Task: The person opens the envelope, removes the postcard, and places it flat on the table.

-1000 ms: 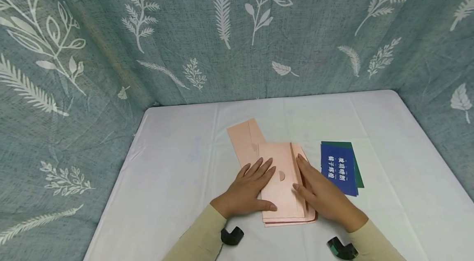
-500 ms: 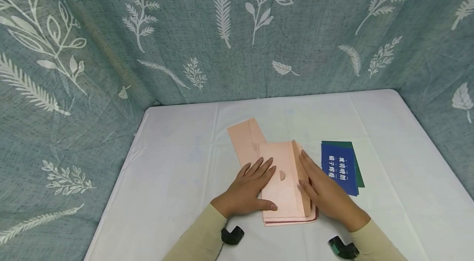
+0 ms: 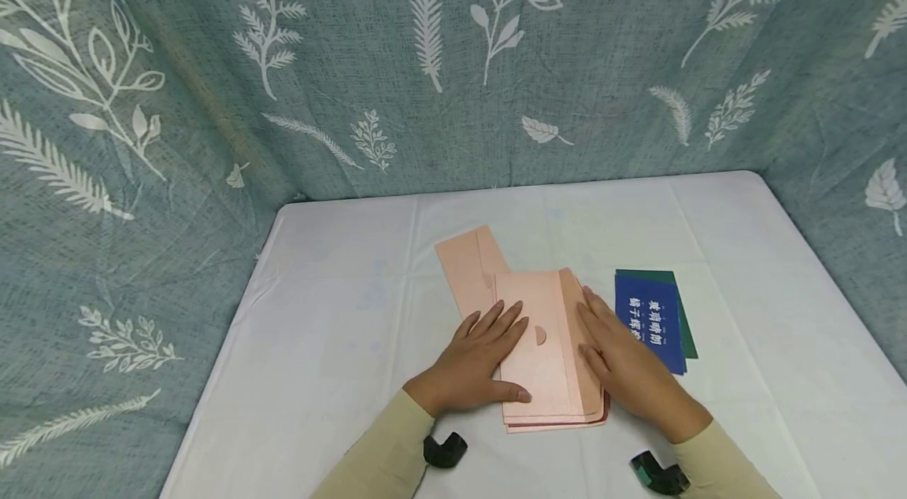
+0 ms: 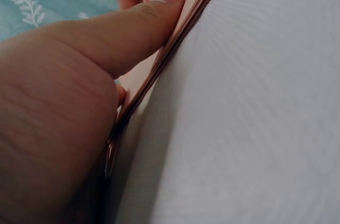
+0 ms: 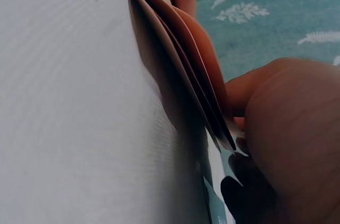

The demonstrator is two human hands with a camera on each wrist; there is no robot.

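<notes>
A stack of pale pink envelopes (image 3: 546,381) lies before me, with the top one's flap (image 3: 583,357) folded out to the right. My left hand (image 3: 471,365) rests on the top envelope with fingers spread, its thumb near the lower part. Along the flap's outer edge, my right hand (image 3: 623,361) touches the paper with extended fingers. From the right wrist, the flaps (image 5: 207,54) at the stack's edge curve slightly upward and apart, beside the right hand (image 5: 292,123). The left wrist view shows the thumb lying on the envelopes (image 4: 139,75).
Another pink envelope (image 3: 468,263) lies slanted behind the stack, partly under it. To the right are a blue card (image 3: 648,310) with white characters and a green card (image 3: 687,338) beneath. A white cloth (image 3: 340,310) covers the table, and a patterned teal curtain (image 3: 340,50) surrounds it.
The top envelope's flap has swung from standing up over the envelope to lying out on the right. My right hand has moved slightly right with it; my left hand has stayed put.
</notes>
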